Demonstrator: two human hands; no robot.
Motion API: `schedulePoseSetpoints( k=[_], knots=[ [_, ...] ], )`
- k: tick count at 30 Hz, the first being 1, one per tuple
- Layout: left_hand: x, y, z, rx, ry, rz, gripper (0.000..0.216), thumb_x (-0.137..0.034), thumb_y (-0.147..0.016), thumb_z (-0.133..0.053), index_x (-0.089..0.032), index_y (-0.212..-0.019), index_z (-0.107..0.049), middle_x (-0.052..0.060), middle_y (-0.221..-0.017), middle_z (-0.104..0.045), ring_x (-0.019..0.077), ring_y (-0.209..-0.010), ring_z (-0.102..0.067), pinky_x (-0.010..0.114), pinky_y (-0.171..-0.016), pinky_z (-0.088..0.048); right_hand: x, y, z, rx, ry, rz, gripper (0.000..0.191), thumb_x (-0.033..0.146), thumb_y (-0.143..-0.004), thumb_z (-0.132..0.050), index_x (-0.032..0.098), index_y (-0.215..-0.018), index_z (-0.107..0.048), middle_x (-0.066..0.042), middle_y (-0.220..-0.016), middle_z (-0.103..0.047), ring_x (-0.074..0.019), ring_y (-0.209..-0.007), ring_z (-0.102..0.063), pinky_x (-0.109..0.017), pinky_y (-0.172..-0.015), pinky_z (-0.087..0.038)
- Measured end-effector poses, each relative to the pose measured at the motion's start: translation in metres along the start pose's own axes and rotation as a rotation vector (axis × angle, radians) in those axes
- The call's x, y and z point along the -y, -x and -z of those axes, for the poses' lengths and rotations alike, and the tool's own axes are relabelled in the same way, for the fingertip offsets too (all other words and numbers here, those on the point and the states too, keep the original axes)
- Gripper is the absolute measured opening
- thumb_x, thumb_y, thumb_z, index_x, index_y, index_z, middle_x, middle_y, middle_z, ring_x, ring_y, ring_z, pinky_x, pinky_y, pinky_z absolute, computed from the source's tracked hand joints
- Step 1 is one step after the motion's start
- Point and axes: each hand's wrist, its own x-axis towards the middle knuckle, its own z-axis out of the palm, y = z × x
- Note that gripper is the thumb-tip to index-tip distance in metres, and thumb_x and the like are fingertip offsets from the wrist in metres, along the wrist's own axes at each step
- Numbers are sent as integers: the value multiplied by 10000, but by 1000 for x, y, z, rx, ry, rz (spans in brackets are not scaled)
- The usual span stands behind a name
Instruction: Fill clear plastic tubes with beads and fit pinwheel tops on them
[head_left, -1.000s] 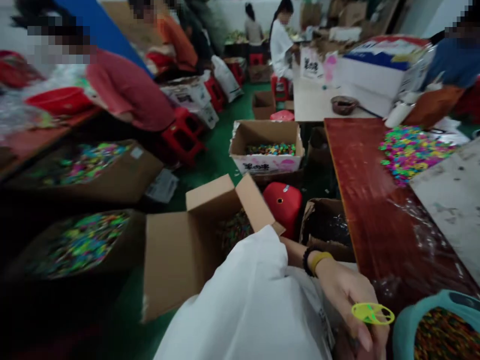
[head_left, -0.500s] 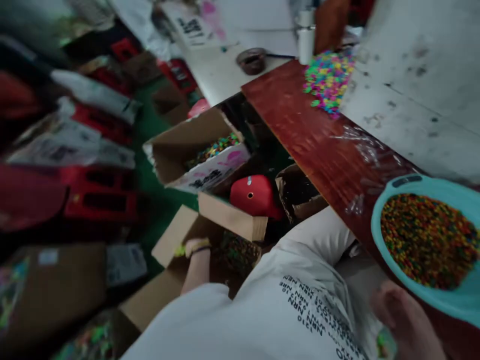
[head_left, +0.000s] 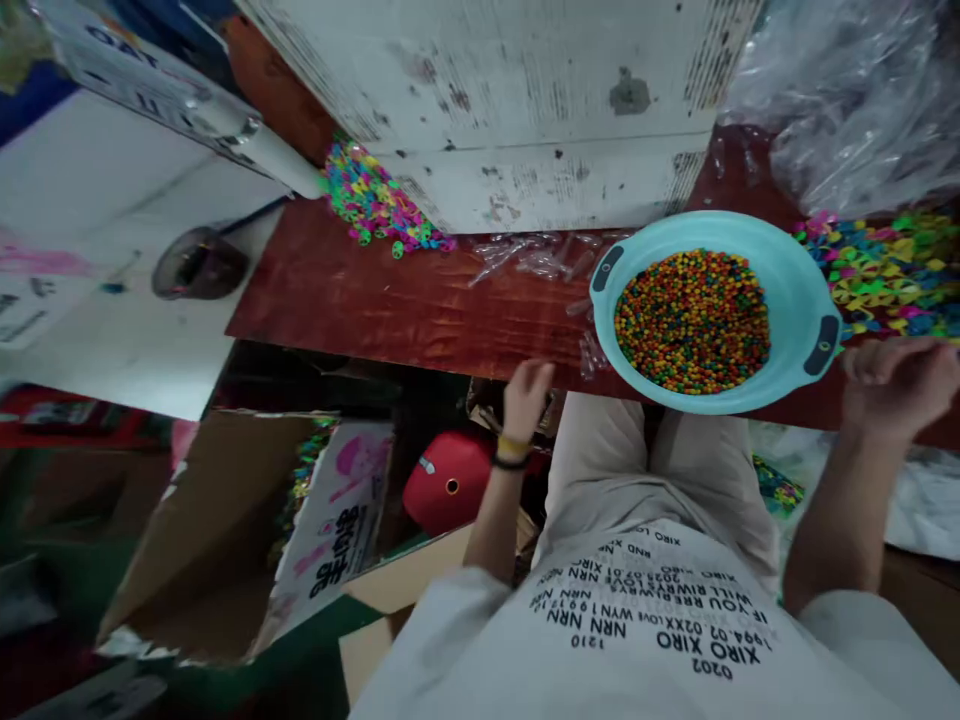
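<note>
The left hand has come back up from the floor cartons. Its grip curls at the tabletop edge, just left of the teal basin. The yellow-green ring it carried a second ago no longer shows, and I cannot tell if it holds anything. The right hand, loosely fisted with nothing visible in it, sits just right of the basin, whose beads neither hand touches.

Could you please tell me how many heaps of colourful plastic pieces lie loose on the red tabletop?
2: the left heap by the white board, the right heap beside the teal basin. More may lie hidden under the clear bags.
</note>
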Motion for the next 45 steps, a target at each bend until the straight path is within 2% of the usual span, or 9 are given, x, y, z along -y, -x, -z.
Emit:
schedulePoseSetpoints(
  k=[5, 10, 17, 20, 25, 30, 36, 41, 45],
  knots=[
    [-52, -33, -61, 181, -364, 65, 254, -417, -1008, -676, -183, -1101, -701, 129, -1146, -795, 288, -1130, -750, 350, -920, -555, -62, -3, 16, -135, -28, 3, 663, 854, -732, -753, 244, -595, -529, 79, -370, -309, -109, -337, -268, -272, -363, -218],
    [-51, -39, -47, 123, -277, 95, 183, -308, -998, -639, -169, -1090, -714, 141, -1130, -810, 286, -1105, -769, 363, -951, -573, -96, 11, 18, -257, 115, -105, 696, 889, -724, -754, 210, -660, -613, 38, -536, -508, -116, -460, -417, -262, -441, -307],
    [-111, -39, -14, -496, -210, -438, 255, -380, -997, -655, -183, -1158, -651, 80, -1091, -755, 224, -999, -738, 398, -962, -607, -98, 15, 21, -205, 248, -117, 709, 866, -818, -705, 202, -609, -567, 34, -568, -456, -111, -516, -359, -266, -500, -315],
    [-166, -70, -38, -127, -333, -856, 263, -349, -997, -691, -197, -1207, -650, 77, -1185, -725, 225, -1104, -710, 378, -990, -595, -94, 16, 19, -194, 217, -82, 701, 847, -837, -703, 207, -597, -544, 32, -562, -433, -115, -509, -345, -275, -494, -311],
    [-219, -145, -113, 322, -950, -966, 198, -128, -1057, -509, -128, -1143, -686, 129, -1195, -714, 264, -1172, -649, 395, -1014, -534, -93, 17, 18, -173, 237, -64, 710, 827, -848, -711, 206, -581, -491, 36, -561, -393, -112, -519, -339, -277, -512, -309],
    [-226, -169, -148, 405, -1057, -1189, 295, -138, -1098, -406, -117, -1129, -698, 149, -1211, -706, 266, -1214, -597, 350, -956, -487, -94, 14, 19, -165, 281, -105, 715, 867, -844, -673, 219, -608, -481, 34, -589, -361, -130, -550, -347, -298, -544, -332],
    [-211, -136, -145, 871, -1274, -1548, 298, -106, -1073, -452, -136, -1039, -746, 130, -1127, -753, 235, -1082, -662, 328, -802, -479, -91, 10, 17, -93, 304, -120, 765, 899, -826, -656, 226, -574, -394, 27, -597, -300, -144, -570, -321, -311, -569, -341],
    [-197, -92, -127, 996, -1348, -1429, 316, -38, -1002, -474, -120, -1031, -777, 138, -1068, -784, 230, -1003, -719, 330, -828, -519, -93, 10, 17, -114, 222, -130, 736, 868, -837, -684, 225, -591, -425, 30, -598, -337, -134, -546, -319, -304, -538, -346],
    [-208, -78, -142, 1047, -1228, -1028, 232, -84, -911, -573, -82, -946, -802, 164, -954, -798, 294, -962, -760, 367, -878, -574, -94, 11, 17, -133, 219, -133, 723, 872, -818, -702, 232, -586, -458, 26, -591, -364, -141, -544, -340, -311, -536, -375]
  ],
)
